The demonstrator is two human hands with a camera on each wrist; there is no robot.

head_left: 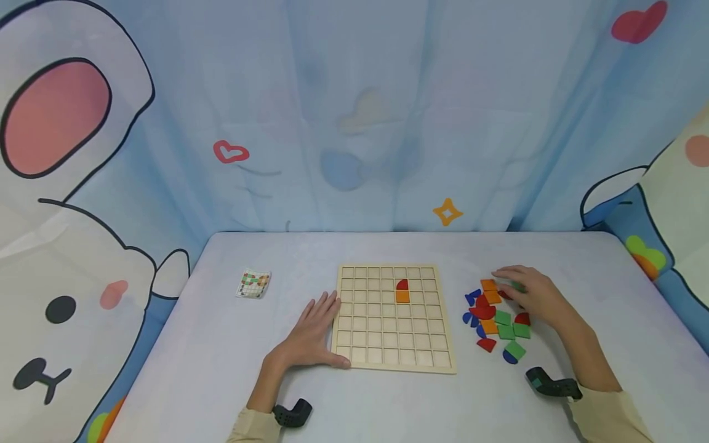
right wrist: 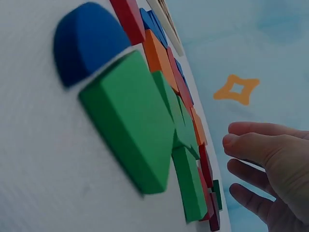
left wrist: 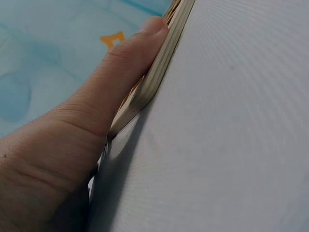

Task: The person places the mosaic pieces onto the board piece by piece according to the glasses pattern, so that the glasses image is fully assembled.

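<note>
A square wooden grid board [head_left: 374, 323] lies on the table. One of its cells holds an orange square [head_left: 402, 296], and in the cell just above it sits a red rounded piece [head_left: 402, 285]. My left hand [head_left: 309, 338] rests at the board's left edge with fingers stretched out; in the left wrist view the thumb [left wrist: 116, 67] presses on the rim near a corner. Over the far right of a heap of coloured pieces is my right hand [head_left: 534, 295], fingers loosely bent. Beneath its fingers show a green piece [head_left: 518, 287] and a red piece [head_left: 503, 295]. Nothing visible is held in it.
The heap includes green squares [head_left: 506, 332], orange squares [head_left: 489, 327], red rounded pieces [head_left: 486, 345] and blue pieces [head_left: 510, 357], several of them touching or overlapping. A small printed patterned card or packet [head_left: 254, 284] lies left of the board. A blue curtain [head_left: 360, 123] hangs behind the table.
</note>
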